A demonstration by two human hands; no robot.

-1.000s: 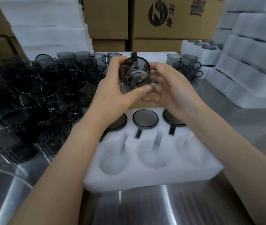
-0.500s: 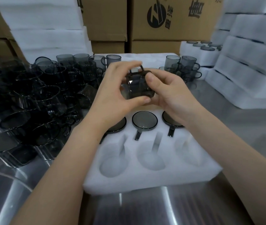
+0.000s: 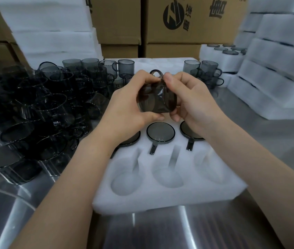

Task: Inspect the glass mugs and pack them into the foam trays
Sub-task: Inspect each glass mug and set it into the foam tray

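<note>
Mug (image 3: 157,99) is held on its side, handle up, above the far row of the tray (image 3: 169,193). Left hand (image 3: 126,108) grasps its left end and right hand (image 3: 194,103) its right, fingers curled round the glass. Packed mugs (image 3: 160,132) fill the far row. Loose mugs (image 3: 34,114) are heaped at left.

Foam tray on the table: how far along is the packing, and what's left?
Roughly halfway. Done: three mugs sit in the far row of the foam tray. In hand: the left hand and right hand hold a dark glass mug on its side above the tray, handle up. Left: the three near pockets are empty, and a pile of loose mugs waits at the left.
</note>
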